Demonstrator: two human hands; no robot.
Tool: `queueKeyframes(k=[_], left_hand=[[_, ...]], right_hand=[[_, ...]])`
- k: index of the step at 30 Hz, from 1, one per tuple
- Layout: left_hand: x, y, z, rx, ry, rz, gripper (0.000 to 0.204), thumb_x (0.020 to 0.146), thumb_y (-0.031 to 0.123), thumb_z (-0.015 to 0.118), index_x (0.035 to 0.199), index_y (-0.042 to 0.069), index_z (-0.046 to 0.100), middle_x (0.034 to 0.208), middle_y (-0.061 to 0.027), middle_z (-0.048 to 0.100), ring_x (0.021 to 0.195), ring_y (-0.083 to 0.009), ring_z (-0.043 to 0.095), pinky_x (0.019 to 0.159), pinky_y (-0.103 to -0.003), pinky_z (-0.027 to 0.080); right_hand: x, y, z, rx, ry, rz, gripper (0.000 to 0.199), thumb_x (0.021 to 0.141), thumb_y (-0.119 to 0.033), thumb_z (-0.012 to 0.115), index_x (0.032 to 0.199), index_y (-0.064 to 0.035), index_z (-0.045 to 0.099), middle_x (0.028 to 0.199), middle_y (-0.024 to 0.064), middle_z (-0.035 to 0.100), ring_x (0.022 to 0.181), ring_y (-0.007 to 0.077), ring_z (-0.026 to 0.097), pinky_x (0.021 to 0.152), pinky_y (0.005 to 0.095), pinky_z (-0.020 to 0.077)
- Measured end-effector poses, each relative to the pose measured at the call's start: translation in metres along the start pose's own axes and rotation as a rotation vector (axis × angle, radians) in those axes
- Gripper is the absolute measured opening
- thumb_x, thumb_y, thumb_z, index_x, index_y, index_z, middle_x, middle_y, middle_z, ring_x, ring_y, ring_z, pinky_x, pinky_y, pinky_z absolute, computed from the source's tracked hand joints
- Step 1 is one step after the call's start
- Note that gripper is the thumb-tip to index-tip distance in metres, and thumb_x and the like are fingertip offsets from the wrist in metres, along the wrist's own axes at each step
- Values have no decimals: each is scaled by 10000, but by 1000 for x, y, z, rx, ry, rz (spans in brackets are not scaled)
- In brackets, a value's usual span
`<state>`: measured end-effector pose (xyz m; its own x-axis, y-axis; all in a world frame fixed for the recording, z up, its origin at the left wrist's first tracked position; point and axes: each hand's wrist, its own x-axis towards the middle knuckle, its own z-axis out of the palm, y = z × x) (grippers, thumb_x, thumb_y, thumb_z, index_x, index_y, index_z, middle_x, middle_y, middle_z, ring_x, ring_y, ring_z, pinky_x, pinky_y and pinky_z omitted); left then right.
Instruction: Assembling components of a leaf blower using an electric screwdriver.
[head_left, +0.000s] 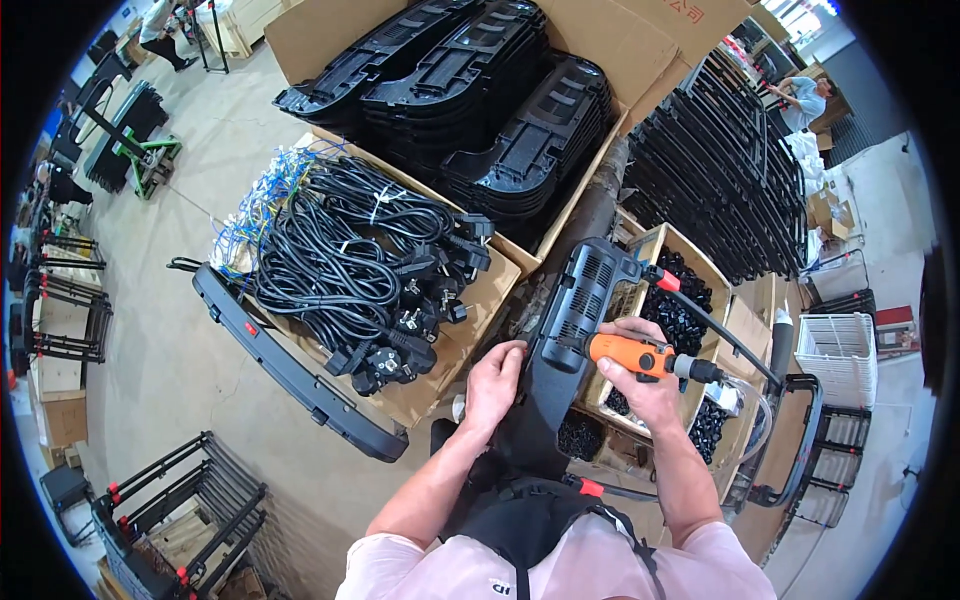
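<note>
In front of me lies a black plastic housing (565,335) with vent slots, attached to a black tubular frame (722,332) with red fittings. My left hand (495,383) is closed on the housing's left edge, fingertips pinching it. My right hand (645,385) is wrapped round an orange air screwdriver (632,354), held almost level over the housing's right side. A clear hose (768,415) runs from the grey fitting at its back end. The screwdriver's tip is hidden against the housing, so I cannot tell whether it touches a screw.
On the left, bundled black power cords (335,260) with plugs fill a cardboard box, and a long curved black cover (300,365) leans beside it. Stacked black covers (540,140) sit in a carton behind. Small black parts (680,305) fill bins on the right, near stacked frames (715,170).
</note>
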<state>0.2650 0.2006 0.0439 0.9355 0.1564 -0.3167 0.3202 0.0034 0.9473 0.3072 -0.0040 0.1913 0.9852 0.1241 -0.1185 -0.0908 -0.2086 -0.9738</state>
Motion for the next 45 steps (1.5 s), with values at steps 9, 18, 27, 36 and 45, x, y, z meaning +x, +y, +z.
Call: queueKeyframes(k=[9,18,27,36,45], left_hand=[[7,-3,16,598,-42,190,411,1018,374,666,1368,160,691,1027,-164,763,968,-368,741,818,-511,585],[2,-15,22,645,31,313,369,1018,331,681,1341,155,707,871,-128,728,818,-349,736,692,-482,585],[-2,-20,23,570,76,315,345,1018,300,691,1329,154,722,864,-131,718,802,-350,726,704,-483,583],[-6,-24,22,537,80,313,350,1021,300,687,1342,165,719,886,-130,726,815,-349,731,705,-483,587],[2,-21,28,556,95,308,332,1016,287,693,1326,173,728,869,-119,720,798,-343,727,694,-483,586]], right_hand=[[10,5,4,-46,-29,22,574,872,-28,837,1370,-18,553,1315,168,693,1241,238,668,1108,399,537],[11,12,1,-63,-32,10,549,877,-23,831,1360,-20,571,1304,158,704,1227,231,676,1089,387,549],[11,21,5,-104,-68,-34,535,870,-14,826,1350,-24,590,1293,149,715,1215,227,683,1074,383,557],[12,7,8,-150,-74,-1,537,869,-25,820,1354,-24,588,1295,155,716,1224,236,680,1077,392,554],[13,13,2,-133,-73,-7,543,872,-67,835,1353,-31,586,1289,159,721,1212,238,685,1076,395,553]])
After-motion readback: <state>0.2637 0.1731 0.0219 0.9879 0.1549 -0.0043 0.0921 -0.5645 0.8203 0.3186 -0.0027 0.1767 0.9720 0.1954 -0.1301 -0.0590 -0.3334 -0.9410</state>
